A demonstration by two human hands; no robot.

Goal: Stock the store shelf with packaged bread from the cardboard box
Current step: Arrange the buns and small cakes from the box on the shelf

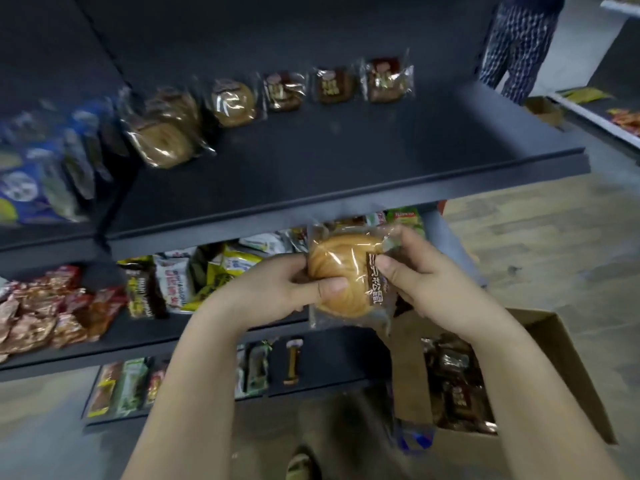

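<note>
With left hand point(277, 292), gripping left edge of packaged round bun point(341, 271), pressing thumb onto its front. With right hand point(427, 282), pinching wrapper's right side. Holding it just under dark shelf point(346, 194) lip, up-left of open cardboard box point(561, 358).

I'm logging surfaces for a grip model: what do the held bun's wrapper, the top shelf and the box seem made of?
Bun wrapper: clear glossy plastic film, judging by glare and crinkles. Top shelf: dark, matte, probably painted metal, though unsure. Box: dull brown cardboard with a folded flap.
</note>
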